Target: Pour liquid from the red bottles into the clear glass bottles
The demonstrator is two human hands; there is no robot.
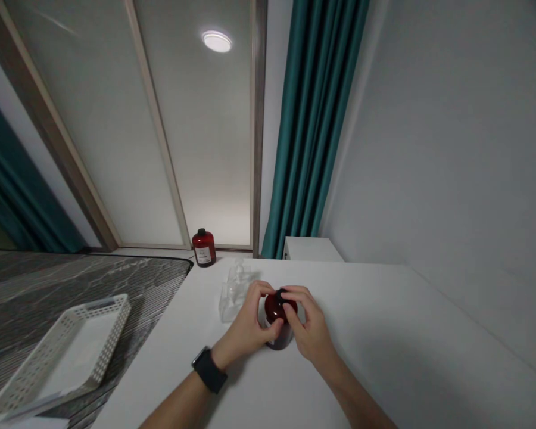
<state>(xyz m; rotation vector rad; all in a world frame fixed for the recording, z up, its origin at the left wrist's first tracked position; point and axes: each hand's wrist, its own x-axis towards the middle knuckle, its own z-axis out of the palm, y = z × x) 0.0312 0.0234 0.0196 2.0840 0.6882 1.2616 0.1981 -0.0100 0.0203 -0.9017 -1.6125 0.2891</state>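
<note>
A dark red bottle point(280, 341) with a black cap point(281, 294) stands upright on the white table point(375, 357). Wrapped round its left side is my left hand point(252, 322), with a black watch point(209, 368) on the wrist. My right hand point(310, 325) pinches the cap between thumb and fingers. Part of the bottle's pale label is hidden behind my left hand. Just beyond that hand, clear plastic bottles point(232, 298) sit close together; I cannot tell how many there are.
Another red bottle point(204, 249) with a black cap and white label stands at the table's far left corner. Left of the table, a white perforated basket point(67, 351) rests on a lower grey surface point(147, 286). Behind are a teal curtain point(312, 131) and frosted glass doors.
</note>
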